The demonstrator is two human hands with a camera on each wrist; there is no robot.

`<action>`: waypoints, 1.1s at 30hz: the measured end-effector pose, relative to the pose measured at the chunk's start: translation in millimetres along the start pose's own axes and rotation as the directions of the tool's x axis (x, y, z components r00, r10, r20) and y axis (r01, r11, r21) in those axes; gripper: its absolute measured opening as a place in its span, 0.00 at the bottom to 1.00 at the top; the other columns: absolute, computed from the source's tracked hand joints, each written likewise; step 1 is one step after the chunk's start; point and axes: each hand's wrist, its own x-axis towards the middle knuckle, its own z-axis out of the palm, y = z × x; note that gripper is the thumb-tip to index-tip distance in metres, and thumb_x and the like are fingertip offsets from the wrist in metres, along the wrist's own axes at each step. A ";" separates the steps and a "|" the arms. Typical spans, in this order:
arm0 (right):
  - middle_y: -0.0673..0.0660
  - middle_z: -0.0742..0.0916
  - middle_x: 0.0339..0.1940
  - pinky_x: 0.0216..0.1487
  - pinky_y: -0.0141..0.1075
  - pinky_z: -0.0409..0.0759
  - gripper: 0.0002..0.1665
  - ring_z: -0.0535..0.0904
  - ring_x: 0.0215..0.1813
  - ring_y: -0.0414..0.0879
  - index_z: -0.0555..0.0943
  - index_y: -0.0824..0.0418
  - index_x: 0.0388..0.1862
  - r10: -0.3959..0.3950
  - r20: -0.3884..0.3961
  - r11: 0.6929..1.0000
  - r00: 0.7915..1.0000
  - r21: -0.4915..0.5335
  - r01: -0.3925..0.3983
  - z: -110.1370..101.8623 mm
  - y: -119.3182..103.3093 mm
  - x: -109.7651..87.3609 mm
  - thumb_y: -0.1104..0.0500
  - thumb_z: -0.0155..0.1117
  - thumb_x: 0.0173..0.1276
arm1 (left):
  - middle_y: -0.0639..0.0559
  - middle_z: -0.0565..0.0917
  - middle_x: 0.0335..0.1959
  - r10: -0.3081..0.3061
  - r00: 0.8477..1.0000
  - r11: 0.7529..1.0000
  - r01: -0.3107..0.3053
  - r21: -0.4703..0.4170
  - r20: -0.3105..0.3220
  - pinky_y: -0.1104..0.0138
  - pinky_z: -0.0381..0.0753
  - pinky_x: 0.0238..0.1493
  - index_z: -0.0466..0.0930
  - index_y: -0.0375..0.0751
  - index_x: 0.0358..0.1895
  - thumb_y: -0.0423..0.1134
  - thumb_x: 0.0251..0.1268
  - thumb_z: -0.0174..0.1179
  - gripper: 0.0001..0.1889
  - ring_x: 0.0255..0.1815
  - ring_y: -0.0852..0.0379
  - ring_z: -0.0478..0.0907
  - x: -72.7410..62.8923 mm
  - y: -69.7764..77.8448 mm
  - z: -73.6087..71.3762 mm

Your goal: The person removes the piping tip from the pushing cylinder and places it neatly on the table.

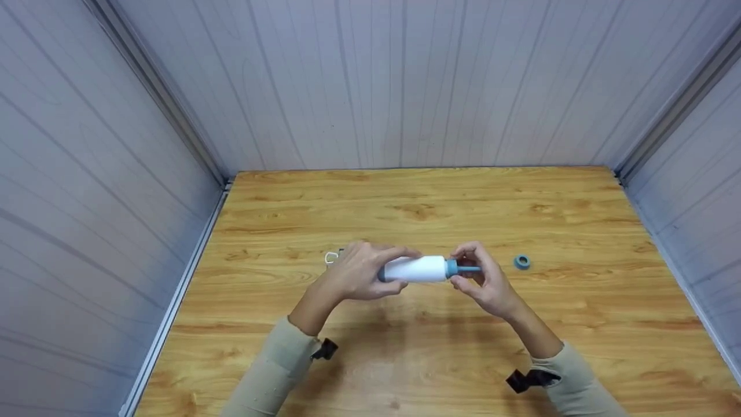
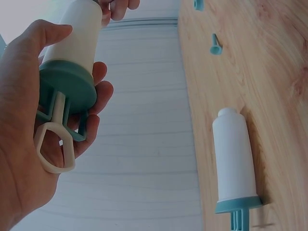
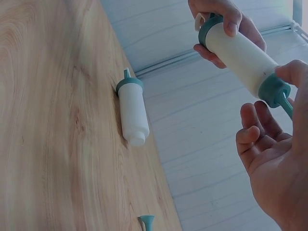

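An icing syringe with a white barrel [image 1: 421, 269] and teal ends is held level above the table. My left hand [image 1: 362, 272] grips it around the plunger end, with thumb and fingers on opposite sides. Behind that hand a white ring handle [image 2: 55, 147] sticks out past the teal end cap [image 2: 70, 82]. My right hand [image 1: 483, 284] pinches the teal nozzle cap [image 3: 274, 90] at the other end, its lower fingers loosely bent. The narrow teal nozzle tube [image 1: 469, 269] points toward the right palm.
A second white syringe [image 2: 234, 156] lies on the wooden table [image 1: 417, 202], hidden in the head view. A small teal funnel-shaped nozzle [image 2: 216, 46] is near it. To the right lies a teal ring [image 1: 522, 262]. Pale panel walls [image 1: 405, 87] enclose the table at the back and sides.
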 end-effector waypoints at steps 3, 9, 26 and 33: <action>0.43 0.86 0.49 0.41 0.30 0.86 0.16 0.83 0.45 0.34 0.71 0.78 0.60 0.000 0.018 1.000 1.000 0.031 -0.001 -0.5 -0.6 0.5 0.80 0.58 0.77 | 0.46 0.96 0.42 0.002 1.000 1.000 -0.002 -0.012 -0.001 0.69 0.71 0.27 0.86 0.56 0.71 0.52 0.68 0.70 0.27 0.21 0.60 0.72 0.3 0.0 -0.5; 0.43 0.85 0.44 0.38 0.30 0.84 0.16 0.80 0.39 0.34 0.72 0.78 0.59 -0.030 0.015 0.999 0.999 0.043 0.029 -0.2 0.1 0.6 0.82 0.57 0.76 | 0.46 0.96 0.41 0.010 1.000 1.000 -0.011 -0.013 -0.003 0.69 0.71 0.27 0.86 0.56 0.70 0.52 0.68 0.69 0.27 0.21 0.61 0.71 1.0 -0.5 0.3; 0.44 0.84 0.56 0.50 0.27 0.87 0.21 0.85 0.53 0.36 0.70 0.80 0.62 -0.022 -0.002 1.000 1.000 0.000 0.022 -0.8 -1.2 -0.4 0.81 0.61 0.73 | 0.46 0.95 0.38 -0.010 1.000 1.000 0.010 -0.001 0.018 0.72 0.65 0.26 0.85 0.58 0.72 0.53 0.68 0.68 0.28 0.20 0.62 0.67 2.7 0.8 -1.8; 0.42 0.86 0.47 0.41 0.28 0.84 0.15 0.82 0.43 0.34 0.72 0.78 0.61 0.014 0.011 0.999 1.000 0.037 -0.014 -1.5 -0.8 -0.1 0.79 0.56 0.78 | 0.46 0.95 0.38 0.002 1.000 1.000 -0.002 0.004 0.004 0.70 0.67 0.26 0.86 0.57 0.71 0.52 0.67 0.70 0.28 0.20 0.62 0.68 2.5 0.6 -0.9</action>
